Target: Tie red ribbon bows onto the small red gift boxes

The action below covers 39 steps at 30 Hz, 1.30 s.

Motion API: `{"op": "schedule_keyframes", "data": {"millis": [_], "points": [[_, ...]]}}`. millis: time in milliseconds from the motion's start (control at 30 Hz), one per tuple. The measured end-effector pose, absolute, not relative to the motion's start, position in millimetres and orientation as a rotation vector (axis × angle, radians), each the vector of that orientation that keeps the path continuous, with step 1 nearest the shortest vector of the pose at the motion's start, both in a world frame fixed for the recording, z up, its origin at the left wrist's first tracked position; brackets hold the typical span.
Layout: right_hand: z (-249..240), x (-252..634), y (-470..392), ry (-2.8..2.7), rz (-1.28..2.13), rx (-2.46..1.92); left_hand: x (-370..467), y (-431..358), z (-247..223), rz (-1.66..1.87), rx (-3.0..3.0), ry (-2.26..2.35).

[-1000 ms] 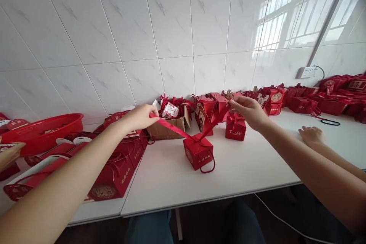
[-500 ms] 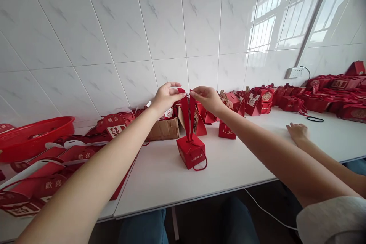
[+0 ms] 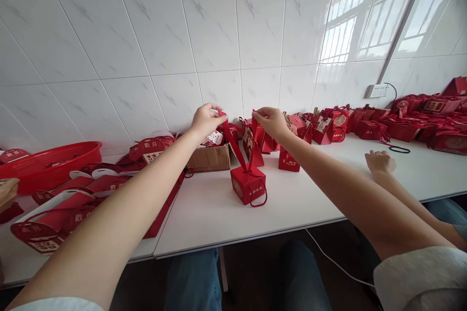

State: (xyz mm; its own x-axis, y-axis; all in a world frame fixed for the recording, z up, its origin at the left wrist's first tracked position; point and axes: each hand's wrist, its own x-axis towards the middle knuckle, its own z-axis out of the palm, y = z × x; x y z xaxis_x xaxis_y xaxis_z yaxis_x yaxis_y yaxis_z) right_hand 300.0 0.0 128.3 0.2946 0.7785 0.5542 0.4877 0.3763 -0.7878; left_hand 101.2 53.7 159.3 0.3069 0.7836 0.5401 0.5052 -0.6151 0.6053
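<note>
In the head view, a cardboard box (image 3: 209,159) stands near the tiled wall (image 3: 215,24), filled with red items and a white tag with red print; its contents are too crowded to tell apart. At the left, a red plastic basin (image 3: 82,151) holds something low and dark, too shadowed to make out. In front of it lie red cartons (image 3: 69,209) with white edges and gold or white lettering; what is inside them cannot be told.

The small red box (image 3: 248,185) sits upright on the white table (image 3: 207,221), near its front edge and between the two forearms. It is closed at the top, turned with one corner forward, and carries gold printing on both visible sides. A red cord (image 3: 265,197) hangs as a loop down its right side. From its top rises a red ribbon (image 3: 236,146) whose two ends spread into a V.

The left hand (image 3: 207,119) pinches one ribbon end between thumb and fingers; the right hand (image 3: 270,120) pinches the other. Behind the box, to the right, stands another red box (image 3: 289,163) with pale lettering. A co-worker's hand (image 3: 381,161) rests loosely curled on the table, near a black band (image 3: 399,149).
</note>
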Motion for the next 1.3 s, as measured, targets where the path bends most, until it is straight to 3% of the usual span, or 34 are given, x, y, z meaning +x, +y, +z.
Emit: {"op": "schedule_keyframes", "data": {"millis": [333,600,700,967,1300], "points": [[71.7,373.9,-9.8,-1.191,0.434,-1.812,15.1,58.3,116.8,0.934,2.68,1.731],[54.3,380.9,-29.6,-1.32,0.412,-1.907,13.5,47.4,122.5,0.936,2.877,1.528],[28.1,367.0,-30.8,-1.38,0.483,-1.916,22.5,38.8,92.0,0.877,2.865,1.392],[-71.3,315.6,-18.8,-1.275,0.53,-1.94,37.9,26.6,-54.3,0.618,2.678,1.381],[-103.7,325.9,-20.8,-1.072,0.458,-1.861,37.0,34.7,-78.2,0.612,2.63,1.418]]}}
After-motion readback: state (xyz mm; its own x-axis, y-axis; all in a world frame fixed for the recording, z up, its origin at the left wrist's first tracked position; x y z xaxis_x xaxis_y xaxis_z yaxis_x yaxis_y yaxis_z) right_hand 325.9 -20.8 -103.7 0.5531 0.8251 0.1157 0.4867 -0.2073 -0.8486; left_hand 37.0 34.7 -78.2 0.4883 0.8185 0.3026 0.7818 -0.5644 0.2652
